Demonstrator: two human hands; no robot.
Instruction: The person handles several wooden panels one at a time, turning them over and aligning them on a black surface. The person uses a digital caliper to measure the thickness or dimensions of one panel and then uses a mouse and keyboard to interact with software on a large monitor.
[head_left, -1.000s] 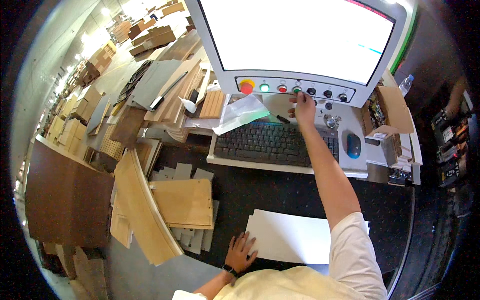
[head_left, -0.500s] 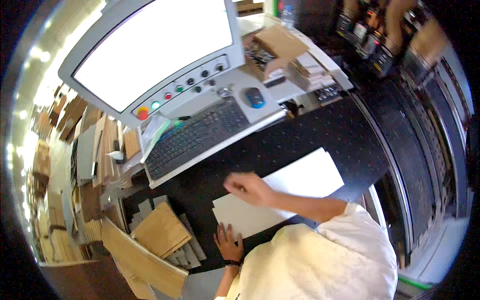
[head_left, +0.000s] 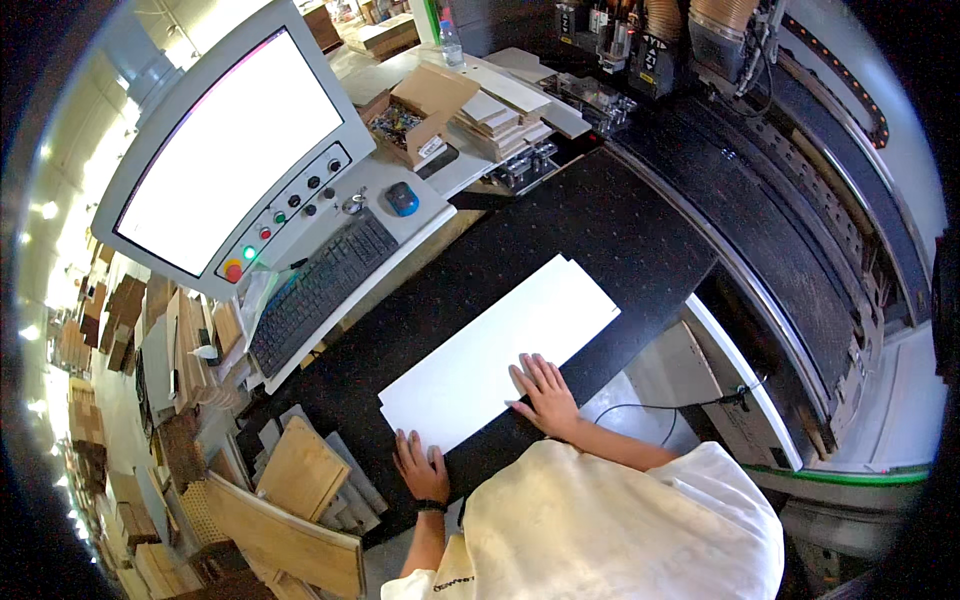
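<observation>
A long white panel [head_left: 490,350] with small notches at its corners lies flat on the black work surface [head_left: 560,225]. My left hand [head_left: 420,468] rests at the panel's near left corner, fingers stretched out and touching its edge. Farther along the same near edge, my right hand [head_left: 548,398] lies with spread fingers on the white face. Both hands are open and grip nothing. A dark band circles my left wrist.
A monitor with a button panel [head_left: 290,205] stands at the far left, above a keyboard [head_left: 325,290] and a mouse [head_left: 402,198]. Plywood pieces [head_left: 303,470] are stacked on the left. An open cardboard box [head_left: 410,120] sits behind. Machine rails [head_left: 740,270] run along the right.
My right hand has come down from above the panel's middle onto its near edge, fingers now spread. My left hand stays at the corner. The whole view has turned towards the right.
</observation>
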